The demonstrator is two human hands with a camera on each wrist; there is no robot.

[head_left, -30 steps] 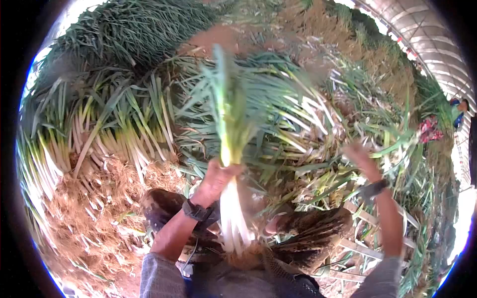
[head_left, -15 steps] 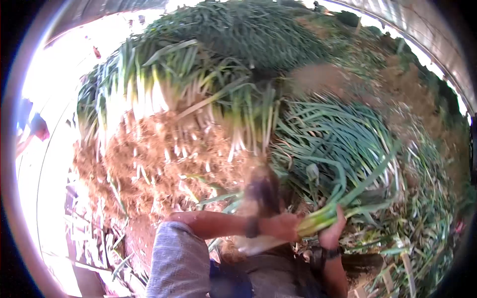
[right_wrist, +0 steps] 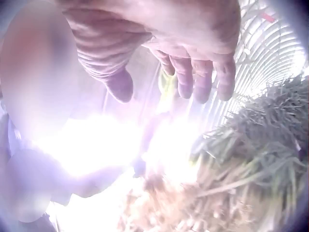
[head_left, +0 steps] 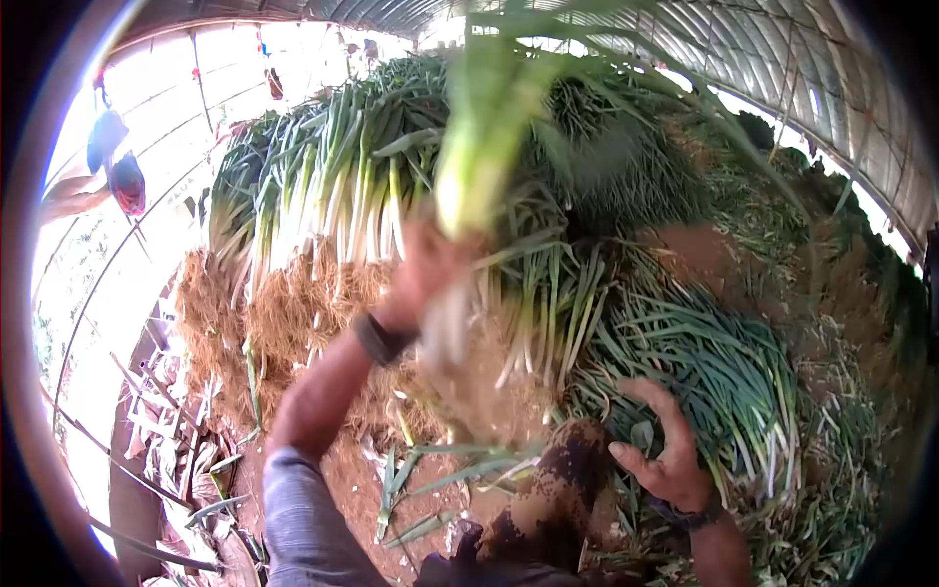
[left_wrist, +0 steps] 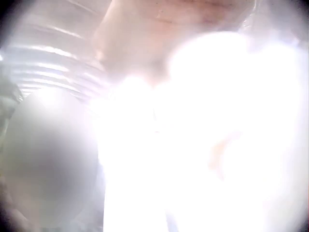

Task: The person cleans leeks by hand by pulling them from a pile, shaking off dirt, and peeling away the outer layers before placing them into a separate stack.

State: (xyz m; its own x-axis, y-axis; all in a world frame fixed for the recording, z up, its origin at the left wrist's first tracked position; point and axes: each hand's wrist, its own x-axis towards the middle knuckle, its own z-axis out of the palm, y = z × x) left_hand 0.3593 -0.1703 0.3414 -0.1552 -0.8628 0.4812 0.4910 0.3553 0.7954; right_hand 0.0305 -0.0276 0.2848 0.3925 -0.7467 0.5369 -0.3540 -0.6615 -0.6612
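Note:
Raised in front of the body, my left hand (head_left: 430,269) grips a bundle of leeks (head_left: 474,186), white stems downward and green leaves up, blurred in the head view. Overexposure in the left wrist view hides most of the bundle; part of the hand (left_wrist: 169,34) shows at the top. My right hand (head_left: 670,460) holds nothing, its thumb and fingers spread apart, beside the right knee. In the right wrist view the same hand (right_wrist: 164,53) has its fingers extended, apart from everything.
A long row of stacked leeks (head_left: 333,205) with brown roots (head_left: 293,318) lies ahead and left. More leeks (head_left: 704,377) lie at the right, near leaf scraps (head_left: 841,470). A muddy knee (head_left: 553,489) is low in the middle. Curved greenhouse roofing (head_left: 782,59) stands beyond.
My left hand has swung the leeks up and forward from the lap. My right hand has let go of the leaves and moved apart. The head view has shifted, showing more of the left-hand row.

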